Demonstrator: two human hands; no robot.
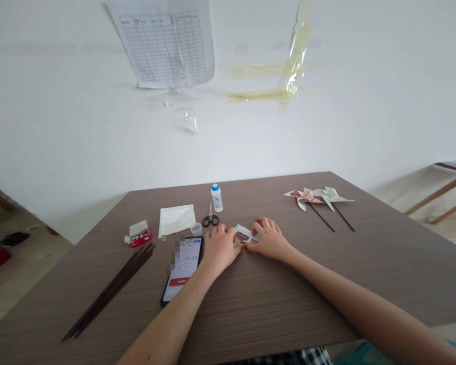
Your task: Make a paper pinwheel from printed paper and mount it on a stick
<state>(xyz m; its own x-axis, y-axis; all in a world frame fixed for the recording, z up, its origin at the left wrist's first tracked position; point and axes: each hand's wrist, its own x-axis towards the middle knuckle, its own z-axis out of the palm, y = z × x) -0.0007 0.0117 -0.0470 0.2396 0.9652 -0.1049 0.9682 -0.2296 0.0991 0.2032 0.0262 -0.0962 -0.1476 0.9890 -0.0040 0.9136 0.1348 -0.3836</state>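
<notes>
Fingers (259, 225) of both hands together, pinching small folded paper (245, 234) from either side | left hand (220, 248) and right hand (269, 239) meet above desk (251, 304) | paper light, soft, easily creased; best held by its edges | long axis runs roughly left-right, slightly tilted | nearby: phone (182, 268), scissors (210, 219), white bottle (217, 197)

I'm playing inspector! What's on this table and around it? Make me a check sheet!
Surface: brown wood-grain table.
Held item: small patterned paper piece.
Hands: left hand and right hand, both bare, both touching it.
Clutter: paper pinwheels on dark sticks, loose dark sticks, phone, scissors, white bottle, paper sheet, red box.
Cables: nothing seen.
Surroundings: white wall with taped grid sheet.
</notes>
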